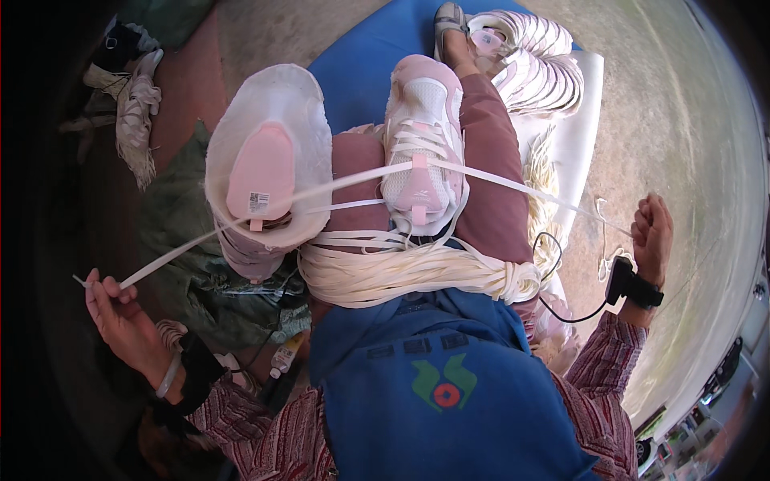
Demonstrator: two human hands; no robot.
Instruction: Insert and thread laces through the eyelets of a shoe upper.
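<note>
A pink and white shoe upper [422, 94] rests across my thighs, partly laced near its toe. From its eyelets a flat white shoelace [353, 178] stretches out to both sides. At the far left my left hand [128, 325] pinches one end, with a short tip poking past the fingers. My right hand [652, 232], out at the right, is closed on the other end. Left of the laced upper, beneath the taut lace, another upper [269, 168] shows its pale lining and pink tongue. A thick bundle of loose laces [385, 272] lies over my lap.
Several shoe uppers [541, 76] are stacked at the upper right, beside a blue sheet [361, 56]. More lace strands [541, 184] lie right of my leg. A black cable [561, 317] runs to my right wrist device. Dark green cloth [180, 240] sits at left.
</note>
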